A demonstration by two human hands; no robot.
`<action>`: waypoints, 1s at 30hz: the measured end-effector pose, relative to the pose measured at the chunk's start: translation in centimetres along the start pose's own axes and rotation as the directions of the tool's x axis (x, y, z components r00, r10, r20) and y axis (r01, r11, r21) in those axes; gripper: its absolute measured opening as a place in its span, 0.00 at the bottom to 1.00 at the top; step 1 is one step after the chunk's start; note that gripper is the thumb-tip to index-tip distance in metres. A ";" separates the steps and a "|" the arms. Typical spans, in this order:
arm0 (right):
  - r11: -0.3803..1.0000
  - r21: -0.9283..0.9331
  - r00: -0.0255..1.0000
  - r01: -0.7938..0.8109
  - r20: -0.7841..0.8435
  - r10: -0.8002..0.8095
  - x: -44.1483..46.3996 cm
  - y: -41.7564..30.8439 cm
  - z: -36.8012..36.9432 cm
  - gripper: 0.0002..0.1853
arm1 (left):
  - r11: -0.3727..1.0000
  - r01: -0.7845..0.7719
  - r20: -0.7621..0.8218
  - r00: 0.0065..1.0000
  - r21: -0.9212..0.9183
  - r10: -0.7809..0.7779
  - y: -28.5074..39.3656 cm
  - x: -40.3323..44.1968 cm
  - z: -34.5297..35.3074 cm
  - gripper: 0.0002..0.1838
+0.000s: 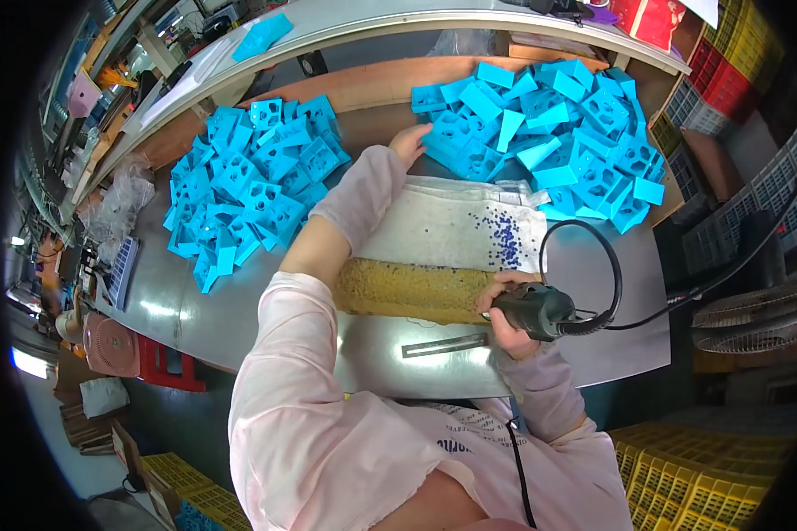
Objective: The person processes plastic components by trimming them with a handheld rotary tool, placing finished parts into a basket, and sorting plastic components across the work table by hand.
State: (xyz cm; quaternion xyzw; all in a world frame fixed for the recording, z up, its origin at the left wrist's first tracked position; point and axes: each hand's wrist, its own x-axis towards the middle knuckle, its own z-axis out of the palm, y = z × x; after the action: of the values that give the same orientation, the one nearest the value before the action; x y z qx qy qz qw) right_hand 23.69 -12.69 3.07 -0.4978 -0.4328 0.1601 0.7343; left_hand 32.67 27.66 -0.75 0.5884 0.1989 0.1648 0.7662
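My right hand (510,314) is wrapped around a black corded handheld power tool (540,311), close to the right end of a brown, rough-surfaced padded strip (407,289). At the left edge of the right-hand pile, my left hand (410,144) reaches out with fingers extended and apart. Its fingertips are at a blue moulded plastic part (450,133) with cut-out openings; whether they touch it is unclear. A white cloth (416,221) lies behind the strip, with many small dark blue bits (505,241) scattered on its right side.
Blue plastic parts form a left pile (248,177) and a right pile (584,133) on the metal table (372,350). A dark flat bar (444,345) lies near the front. The tool's black cable (615,257) loops rightward. A fan (757,319) stands at the right.
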 end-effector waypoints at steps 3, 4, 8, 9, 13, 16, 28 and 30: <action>1.000 0.004 1.000 0.005 0.008 -0.005 -0.1 0.1 0.0 0.25 | 0.967 0.032 0.068 0.996 0.251 -0.050 -0.4 1.1 -1.0 0.39; 1.000 0.011 1.000 0.012 0.005 -0.012 -0.1 -0.1 0.1 0.25 | 0.921 0.020 0.103 0.992 0.390 -0.066 -0.7 1.3 -1.1 0.42; 0.996 0.092 0.999 0.019 -0.044 -0.015 -0.4 0.1 0.1 0.26 | 0.249 -0.146 0.009 0.878 0.957 0.479 -0.6 -2.1 2.3 0.53; 0.996 0.088 0.999 0.029 -0.045 -0.025 -0.4 0.4 0.0 0.26 | 0.171 -0.132 0.035 0.876 0.976 0.481 1.0 -3.6 3.7 0.56; 0.996 0.088 0.999 0.016 -0.031 -0.013 -0.3 0.8 0.0 0.25 | 0.147 0.098 -0.146 0.921 0.984 0.362 2.2 -4.3 6.5 0.56; 0.996 0.094 0.999 -0.010 -0.038 0.013 -0.2 0.3 0.3 0.25 | 0.223 0.159 -0.224 0.925 0.962 0.308 1.5 -2.7 6.1 0.55; 0.998 0.057 0.998 0.028 -0.059 -0.024 0.0 0.9 0.3 0.23 | 0.253 -0.647 0.347 0.651 0.720 0.675 8.1 -15.3 5.4 0.44; 0.997 0.081 0.996 0.019 -0.083 -0.012 0.0 0.8 0.3 0.23 | 0.271 -0.678 0.395 0.655 0.683 0.644 9.0 -17.8 5.4 0.45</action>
State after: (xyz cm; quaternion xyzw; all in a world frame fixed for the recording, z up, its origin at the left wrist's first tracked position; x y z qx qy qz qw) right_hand 23.59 -12.17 2.38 -0.4701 -0.3990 0.1513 0.7726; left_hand 19.75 16.72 11.16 0.8908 -0.0279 0.3506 0.2878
